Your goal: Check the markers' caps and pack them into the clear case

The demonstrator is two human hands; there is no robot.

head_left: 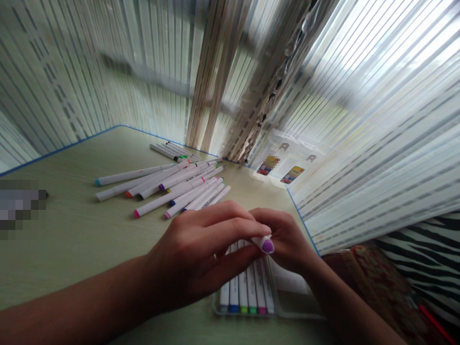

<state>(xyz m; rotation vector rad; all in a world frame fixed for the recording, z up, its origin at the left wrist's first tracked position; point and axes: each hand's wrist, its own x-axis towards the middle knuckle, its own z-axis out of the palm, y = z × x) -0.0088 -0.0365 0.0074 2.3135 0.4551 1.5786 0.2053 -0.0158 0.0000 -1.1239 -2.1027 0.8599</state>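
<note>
Marker (266, 245) in left hand (197, 247), under forefinger, above thumb, purple end protruding

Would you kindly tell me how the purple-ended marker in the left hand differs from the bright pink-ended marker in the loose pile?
The purple-ended marker is held by the left hand, while the bright pink-ended marker lies loose on the table. The purple-ended marker points its end toward the camera, its barrel mostly hidden; the bright pink-ended marker shows its length sideways. Both have white barrels.
</note>
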